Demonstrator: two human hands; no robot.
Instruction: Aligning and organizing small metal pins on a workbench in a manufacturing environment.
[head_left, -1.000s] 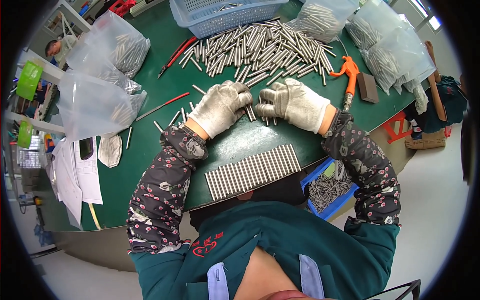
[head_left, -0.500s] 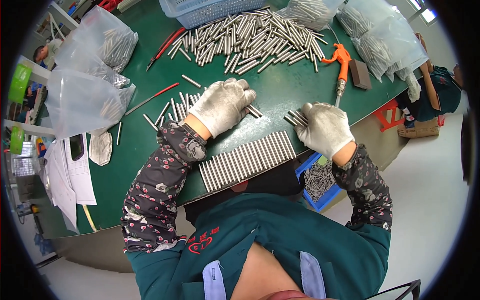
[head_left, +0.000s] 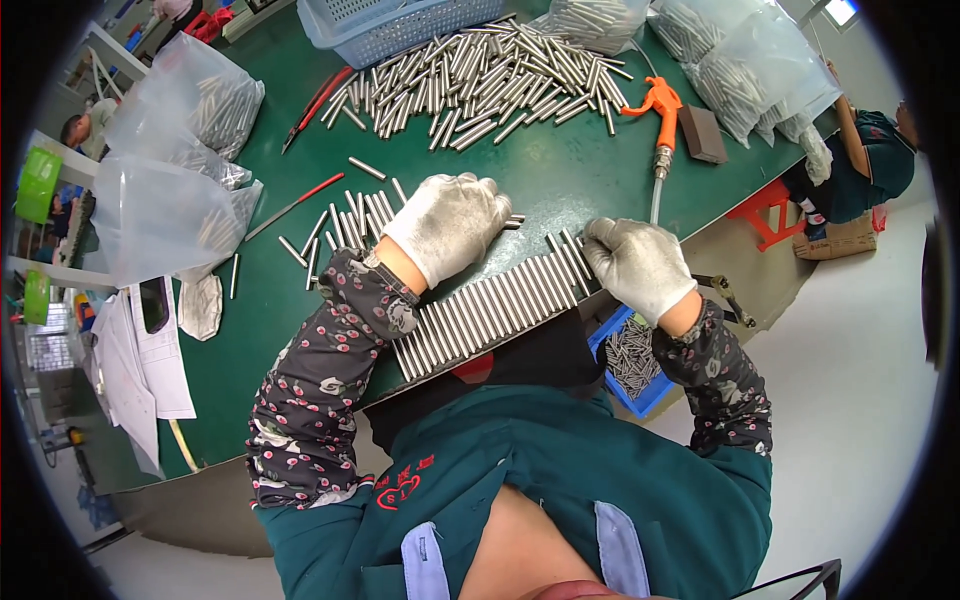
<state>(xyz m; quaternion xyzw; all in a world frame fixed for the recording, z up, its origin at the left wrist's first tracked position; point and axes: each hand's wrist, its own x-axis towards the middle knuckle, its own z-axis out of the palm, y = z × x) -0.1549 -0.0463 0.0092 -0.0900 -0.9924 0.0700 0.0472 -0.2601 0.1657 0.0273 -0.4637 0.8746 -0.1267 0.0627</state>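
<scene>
Short steel pins stand side by side in a long slanting row (head_left: 490, 310) along the near table edge. My right hand (head_left: 640, 268), in a whitish work glove, is closed at the right end of that row. Its fingers grip a few steel pins (head_left: 568, 250), partly covered by the glove, that lie against the row. My left hand (head_left: 450, 230), gloved too, is curled above the row's middle. Pin ends (head_left: 515, 221) stick out past its fingers; how many it holds is hidden. Loose steel pins (head_left: 350, 222) lie left of my left hand.
A big pin heap (head_left: 480, 85) lies beyond my hands, before a blue basket (head_left: 400, 30). Around it are red-handled pliers (head_left: 318, 108), an orange air gun (head_left: 661, 112) and a brown block (head_left: 703, 135). Pin-filled bags (head_left: 150, 200) flank the table. A blue bin (head_left: 648, 398) sits below the edge.
My right hand has brought its pins down against the right end of the row. My left hand stays curled around pins, a little closer to the row. The view has shifted slightly.
</scene>
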